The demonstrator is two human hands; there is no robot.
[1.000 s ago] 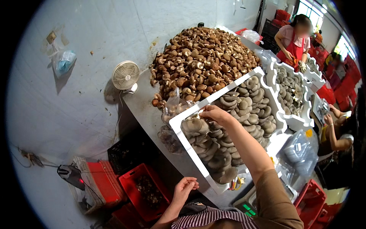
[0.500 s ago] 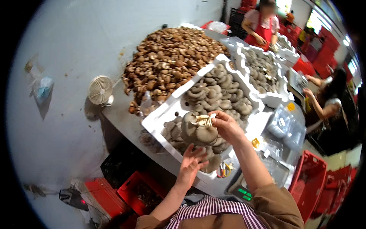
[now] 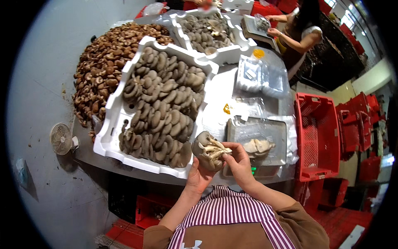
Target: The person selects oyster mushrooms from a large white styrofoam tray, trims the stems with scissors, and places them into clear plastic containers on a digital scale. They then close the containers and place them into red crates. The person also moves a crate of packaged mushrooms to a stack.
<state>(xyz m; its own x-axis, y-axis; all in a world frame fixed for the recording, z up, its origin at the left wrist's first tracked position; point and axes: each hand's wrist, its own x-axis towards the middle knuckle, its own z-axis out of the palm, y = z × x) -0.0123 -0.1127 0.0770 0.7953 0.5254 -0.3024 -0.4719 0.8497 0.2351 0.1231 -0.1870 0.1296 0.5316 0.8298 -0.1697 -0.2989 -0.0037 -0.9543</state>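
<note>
— While we stand at the desk (image 3: 232, 99), the head view shows our left hand (image 3: 199, 176) cupped under a cluster of grey oyster mushrooms (image 3: 209, 150), fingers closed round its base, just off the near corner of the white foam tray (image 3: 108, 139).

— And our right hand (image 3: 239, 159)?

— It meets the same cluster from the other side, thumb and fingertips pinched on the pale stems. Both grips are closed on it, and it is lifted clear of the tray, held over the desk's near edge in front of our striped apron (image 3: 232, 211).

— What has changed?

— A second ago only our right hand reached into the tray and the left hung low by the red crates. Half a second ago the left came up to join it. Now the cluster is out of the tray and shared between both hands, so we judge the picking is done and the handling of the stems has begun.

— What lies around it?

— Just beside our right hand sits a clear plastic punnet (image 3: 257, 139) with a few pale pieces in it, on what looks like a scale. A heap of brown mushrooms (image 3: 105, 68) is piled beyond the tray, a red crate (image 3: 317, 137) stands to the right, and another person (image 3: 300, 35) works at the far end.
</note>
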